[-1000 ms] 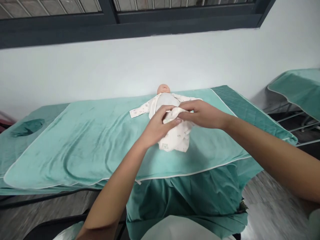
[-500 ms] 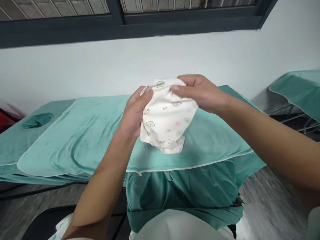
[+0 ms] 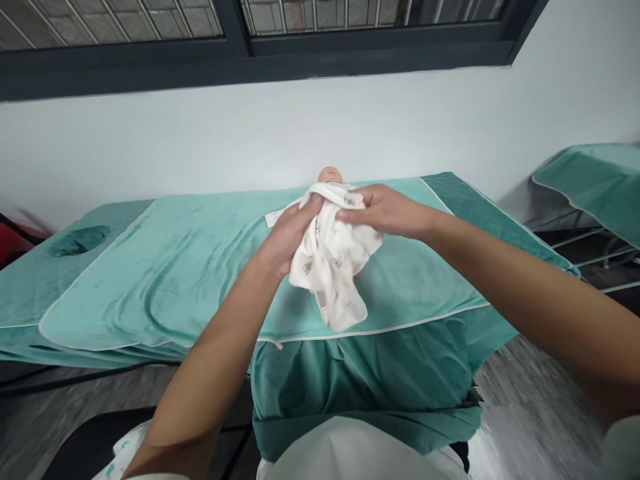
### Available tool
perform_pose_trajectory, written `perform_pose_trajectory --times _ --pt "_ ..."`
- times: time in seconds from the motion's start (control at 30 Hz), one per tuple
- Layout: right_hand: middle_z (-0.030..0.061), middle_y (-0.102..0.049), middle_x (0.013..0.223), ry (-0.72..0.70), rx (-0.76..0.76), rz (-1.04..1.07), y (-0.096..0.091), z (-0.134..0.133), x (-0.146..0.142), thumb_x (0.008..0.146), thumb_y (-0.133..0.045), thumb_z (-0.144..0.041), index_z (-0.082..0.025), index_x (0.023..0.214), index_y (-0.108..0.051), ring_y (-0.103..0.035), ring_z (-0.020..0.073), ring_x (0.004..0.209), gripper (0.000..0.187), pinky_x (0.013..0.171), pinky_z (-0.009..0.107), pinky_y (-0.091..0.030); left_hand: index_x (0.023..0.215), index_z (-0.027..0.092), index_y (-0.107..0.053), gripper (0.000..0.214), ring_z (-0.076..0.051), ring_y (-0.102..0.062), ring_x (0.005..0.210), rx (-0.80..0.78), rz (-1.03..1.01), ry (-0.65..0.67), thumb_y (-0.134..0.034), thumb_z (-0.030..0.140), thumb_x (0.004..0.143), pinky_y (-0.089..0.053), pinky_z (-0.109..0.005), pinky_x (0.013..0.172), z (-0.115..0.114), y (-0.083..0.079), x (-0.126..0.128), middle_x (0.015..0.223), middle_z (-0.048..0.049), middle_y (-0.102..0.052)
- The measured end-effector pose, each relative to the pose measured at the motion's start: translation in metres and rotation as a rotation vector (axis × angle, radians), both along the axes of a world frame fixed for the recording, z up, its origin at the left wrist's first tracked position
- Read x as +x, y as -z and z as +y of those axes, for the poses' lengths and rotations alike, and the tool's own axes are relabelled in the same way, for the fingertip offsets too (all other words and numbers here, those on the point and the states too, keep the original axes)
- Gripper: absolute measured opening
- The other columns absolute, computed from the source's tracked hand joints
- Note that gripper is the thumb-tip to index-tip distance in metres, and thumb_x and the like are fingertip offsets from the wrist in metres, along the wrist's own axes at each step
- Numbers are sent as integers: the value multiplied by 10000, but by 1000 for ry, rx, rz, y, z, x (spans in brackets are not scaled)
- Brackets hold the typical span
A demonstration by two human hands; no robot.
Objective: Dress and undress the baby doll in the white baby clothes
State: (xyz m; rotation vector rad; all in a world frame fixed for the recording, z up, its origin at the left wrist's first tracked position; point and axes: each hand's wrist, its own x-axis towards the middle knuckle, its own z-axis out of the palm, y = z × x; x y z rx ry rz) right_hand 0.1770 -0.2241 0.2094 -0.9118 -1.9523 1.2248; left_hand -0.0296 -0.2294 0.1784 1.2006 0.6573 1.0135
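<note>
A baby doll (image 3: 329,176) lies on its back on a teal towel (image 3: 170,267) spread over a massage bed; only its head and one sleeve show behind my hands. My left hand (image 3: 287,233) and my right hand (image 3: 383,210) are both closed on the top edge of a small white printed garment (image 3: 333,267). The garment hangs down from my fingers, above the doll's body and the towel's near edge.
The bed has a darker teal cover (image 3: 370,380) with a face hole (image 3: 80,240) at the far left. A second teal-covered bed (image 3: 595,180) stands at the right. A white wall and a dark window frame lie behind.
The garment was lifted off the doll and held up high, and now I hold it lower, hanging longer, with the doll's head showing again.
</note>
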Motion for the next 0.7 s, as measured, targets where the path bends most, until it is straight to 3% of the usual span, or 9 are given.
perform_pose_trajectory --times 0.07,0.17,0.27,0.33,0.4,0.5,0.7 --pt "4 -674 799 114 -3 198 6 6 2 798 -787 -480 -179 883 -663 -643 154 758 336 688 269 -518 1044 129 -707 575 -272 -746 823 -36 87 131 -838 565 692 -603 -346 727 -3 6 -1 860 -93 -759" --pt "17 -678 813 186 -65 396 14 12 5 816 -760 -543 -195 917 -641 -663 181 815 382 722 288 -543 1053 113 -726 593 -318 -748 857 -39 200 287 -936 414 587 -604 -408 763 -2 11 -4 928 -131 -775" --pt "30 -692 799 171 -148 435 21 11 6 808 -740 -622 -206 933 -659 -674 200 813 442 686 286 -547 1032 129 -734 520 -326 -753 886 -5 118 151 -915 399 627 -605 -424 802 10 15 -2 909 -111 -781" --pt "33 -698 783 73 -207 374 27 9 7 819 -716 -648 -200 935 -680 -673 190 759 464 644 279 -540 1037 154 -720 491 -311 -755 924 18 -34 -18 -873 449 676 -606 -402 833 22 20 3 894 -82 -780" --pt "32 -708 789 -70 -278 260 35 7 9 819 -735 -614 -188 948 -701 -665 170 699 447 614 272 -534 1059 171 -701 487 -304 -751 982 10 -144 -106 -830 492 717 -605 -389 870 32 25 8 903 -69 -779" --pt "44 -738 852 -144 -364 176 49 12 9 780 -816 -503 -177 977 -724 -681 169 720 391 666 289 -562 1085 180 -687 487 -309 -747 1007 -74 -149 -70 -779 532 762 -614 -393 867 37 32 16 908 -71 -777" --pt "52 -754 1002 124 -304 525 68 37 7 773 -800 -512 -223 1116 -685 -706 254 975 463 881 390 -576 1085 180 -717 562 -322 -754 969 -178 -47 146 -743 639 762 -629 -411 826 39 46 15 927 -96 -778"
